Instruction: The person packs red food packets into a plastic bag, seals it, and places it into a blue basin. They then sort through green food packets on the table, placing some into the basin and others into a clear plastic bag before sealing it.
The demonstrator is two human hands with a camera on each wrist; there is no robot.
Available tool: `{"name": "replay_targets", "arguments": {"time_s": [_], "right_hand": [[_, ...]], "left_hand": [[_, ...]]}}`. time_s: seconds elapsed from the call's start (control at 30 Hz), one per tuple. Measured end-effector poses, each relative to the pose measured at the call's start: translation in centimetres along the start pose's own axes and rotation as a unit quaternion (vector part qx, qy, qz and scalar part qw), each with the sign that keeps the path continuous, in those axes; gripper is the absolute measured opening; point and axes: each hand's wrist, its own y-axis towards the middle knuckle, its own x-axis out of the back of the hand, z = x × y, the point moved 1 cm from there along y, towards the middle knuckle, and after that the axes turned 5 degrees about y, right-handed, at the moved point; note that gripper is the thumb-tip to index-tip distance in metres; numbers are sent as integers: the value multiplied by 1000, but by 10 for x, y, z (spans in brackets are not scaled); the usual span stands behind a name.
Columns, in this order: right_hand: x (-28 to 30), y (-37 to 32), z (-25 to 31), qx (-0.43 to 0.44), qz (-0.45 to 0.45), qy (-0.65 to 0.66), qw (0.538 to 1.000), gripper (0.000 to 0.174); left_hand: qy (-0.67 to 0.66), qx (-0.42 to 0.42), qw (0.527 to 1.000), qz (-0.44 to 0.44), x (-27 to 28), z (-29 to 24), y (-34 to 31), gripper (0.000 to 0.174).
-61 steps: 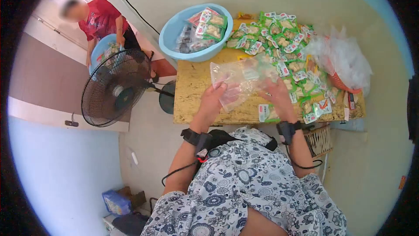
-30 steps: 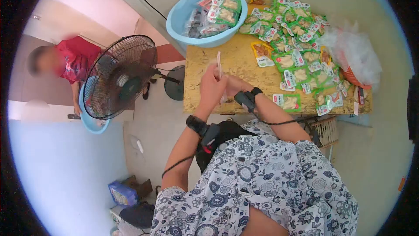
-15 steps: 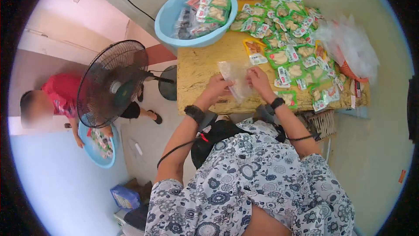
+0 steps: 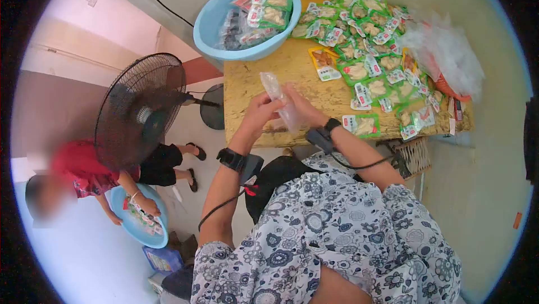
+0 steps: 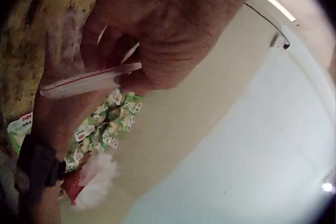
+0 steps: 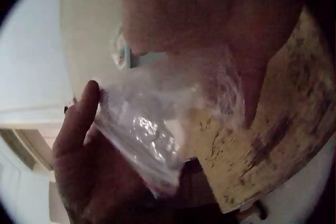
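A clear plastic bag [image 4: 272,84] is held upright above the near left part of the yellow table [image 4: 247,90]. My left hand [image 4: 259,114] pinches its edge between thumb and fingers; a red line runs along the bag's edge [image 5: 79,83] in the left wrist view. Beside it, my right hand [image 4: 304,108] has its fingers against the bag, partly behind or within the plastic. From the right wrist, the film [image 6: 147,134] stretches from the left thumb to my right hand [image 6: 210,19], whose visible fingers look extended.
Green food packets [image 4: 368,71] cover the table's right side, near a yellow packet [image 4: 324,63]. A blue basin [image 4: 208,45] with packs stands back left; a red basket [image 4: 449,87] holds clear bags. Beyond a fan [image 4: 140,113], a person in red [image 4: 84,163] holds another basin [image 4: 160,236].
My right hand has moved left toward the left hand, and the bag looks narrower and more upright. The person in red has moved down in the view, with the basin farther to the right.
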Motion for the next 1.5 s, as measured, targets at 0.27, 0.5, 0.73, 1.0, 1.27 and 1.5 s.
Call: {"name": "replay_targets", "arguments": {"time_s": [0.27,0.5,0.73,1.0,1.27,1.5], "right_hand": [[-36,49,-73,-93,21,77,992,67],[21,46,-56,29,-99,-478,872,40],[63,5,-14,43,-185,-343,920,35],[80,-22,-30,-22,-192,-275,942,18],[80,-34,-34,73,-226,-345,908,21],[53,-42,-13,63,-195,-340,918,19]], "left_hand": [[30,95,992,-78,43,50,-12,27],[-60,131,989,-35,39,73,9,38],[57,149,987,15,33,49,23,42],[145,99,983,46,13,63,59,27],[136,92,986,41,-19,64,63,24],[73,158,985,13,-17,70,69,26]]}}
